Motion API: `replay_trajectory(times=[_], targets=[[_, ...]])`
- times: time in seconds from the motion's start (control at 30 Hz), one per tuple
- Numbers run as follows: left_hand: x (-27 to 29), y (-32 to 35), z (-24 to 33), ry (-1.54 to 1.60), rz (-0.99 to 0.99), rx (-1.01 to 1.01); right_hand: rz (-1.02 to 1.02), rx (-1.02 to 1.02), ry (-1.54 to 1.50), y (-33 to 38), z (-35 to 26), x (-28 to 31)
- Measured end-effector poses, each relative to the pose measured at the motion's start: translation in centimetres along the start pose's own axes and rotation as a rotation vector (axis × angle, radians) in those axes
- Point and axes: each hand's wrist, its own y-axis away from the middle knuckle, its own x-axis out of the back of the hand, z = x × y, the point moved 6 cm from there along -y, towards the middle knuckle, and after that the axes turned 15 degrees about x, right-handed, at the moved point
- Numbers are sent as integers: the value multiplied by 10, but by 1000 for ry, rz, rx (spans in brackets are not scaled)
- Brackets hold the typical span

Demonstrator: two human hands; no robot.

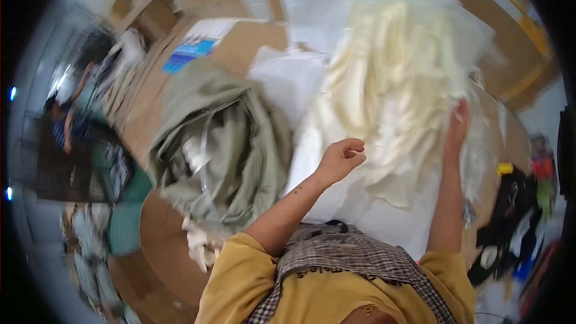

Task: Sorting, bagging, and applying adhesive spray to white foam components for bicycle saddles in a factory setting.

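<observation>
A pile of cream, shiny, satin-like cloth (pixel 390 84) lies in soft folds in front of me, blurred by motion. Beneath it is a white sheet (pixel 372 219), paper or plastic. My left hand (pixel 342 160) is over the near left part of the cloth. Its fingers are loosely bent, with a small gap between thumb and forefinger and nothing visible in them. At the right edge of the cloth, my right hand (pixel 458 126) has its fingers stretched out and pointing away from me. Blur hides whether it touches the cloth or the clear plastic beside it.
A large grey-green cloth bundle (pixel 222 144) stands open on the left. Brown cardboard (pixel 258 34) covers the table, with a blue-and-white printed sheet (pixel 192 45) on it. Dark items (pixel 504 222) are at the right edge. Another person (pixel 63 123) is at the far left.
</observation>
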Motion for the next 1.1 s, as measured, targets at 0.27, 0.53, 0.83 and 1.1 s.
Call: replay_trajectory(times=[0.27, 0.53, 0.83, 1.1], targets=[[260, 164, -49, 268, 1047, -338, -613, 33, -121, 113, -134, -173], [275, 179, -169, -545, 747, 179, -1198, 460, -718, 289, -303, -402], [266, 173, -79, -323, 654, 115, -2383, 514, 571, 397, -78, -451], [261, 137, -161, -1130, 279, 327, -2223, 164, 197, 389, -104, -511]])
